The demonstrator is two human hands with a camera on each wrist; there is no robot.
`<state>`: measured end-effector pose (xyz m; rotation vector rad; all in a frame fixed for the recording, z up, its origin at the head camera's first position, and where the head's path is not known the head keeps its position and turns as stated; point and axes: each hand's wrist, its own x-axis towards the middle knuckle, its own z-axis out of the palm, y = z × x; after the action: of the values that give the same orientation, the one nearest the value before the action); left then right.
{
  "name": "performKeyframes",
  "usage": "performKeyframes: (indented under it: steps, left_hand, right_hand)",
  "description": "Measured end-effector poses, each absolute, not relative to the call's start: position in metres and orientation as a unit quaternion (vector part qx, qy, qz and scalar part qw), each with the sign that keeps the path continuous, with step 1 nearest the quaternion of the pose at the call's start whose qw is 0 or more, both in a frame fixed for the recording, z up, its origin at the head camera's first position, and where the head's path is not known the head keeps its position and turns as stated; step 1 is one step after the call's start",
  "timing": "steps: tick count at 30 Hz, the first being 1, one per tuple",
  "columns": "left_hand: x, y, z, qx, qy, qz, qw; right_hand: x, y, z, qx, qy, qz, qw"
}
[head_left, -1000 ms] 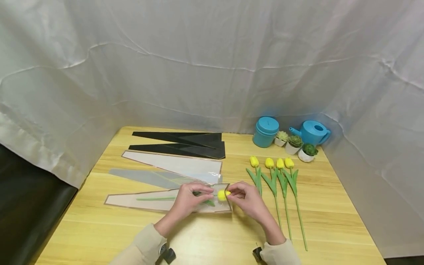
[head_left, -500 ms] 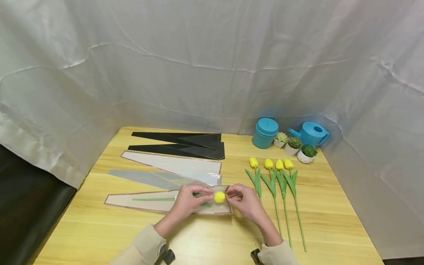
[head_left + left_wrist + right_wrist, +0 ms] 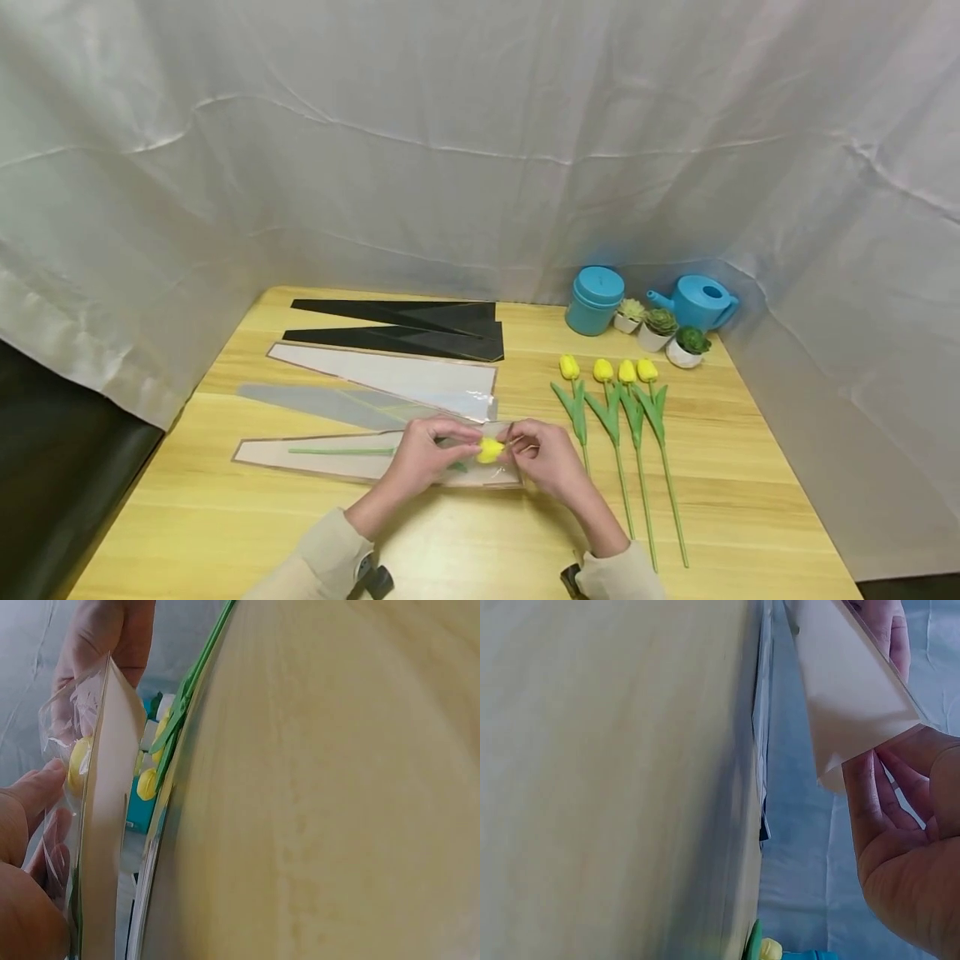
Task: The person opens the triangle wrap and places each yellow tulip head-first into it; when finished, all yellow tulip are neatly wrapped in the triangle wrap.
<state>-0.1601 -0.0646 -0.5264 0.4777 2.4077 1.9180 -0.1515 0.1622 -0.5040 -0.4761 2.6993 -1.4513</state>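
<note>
In the head view, my left hand (image 3: 435, 454) pinches a flower sleeve (image 3: 262, 452) with a pale back and a clear front. A yellow tulip (image 3: 491, 451) lies inside, its green stem running left along the sleeve. In the left wrist view, the fingers (image 3: 46, 784) are beside the tulip head (image 3: 78, 766), against the clear film. My right hand (image 3: 551, 457) is at the wide right end; in the right wrist view, its fingertips hold the sleeve's edge (image 3: 870, 720). Whether they also touch the tulip is hidden. The sleeve is raised and tilted off the table.
Several yellow tulips (image 3: 626, 372) lie to the right. Behind the sleeve lie a grey sleeve (image 3: 300, 398), a white one (image 3: 420, 375) and black ones (image 3: 397, 340). A blue canister (image 3: 595, 304), small potted succulents (image 3: 655, 327) and a blue watering can (image 3: 697, 302) stand at the back right.
The tulip has slid left, deeper into the sleeve, its head coming closer to the left fingers. My right hand has moved slightly left with it. The left hand keeps its place.
</note>
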Motion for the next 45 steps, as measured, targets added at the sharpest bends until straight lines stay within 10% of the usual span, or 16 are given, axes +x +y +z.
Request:
performKeyframes:
  steps: [45]
  left_hand:
    - [-0.164,-0.075,-0.528,0.195,0.832,0.512,0.089]
  right_hand:
    - [-0.148,0.181,-0.501,-0.129,0.866,-0.477,0.076]
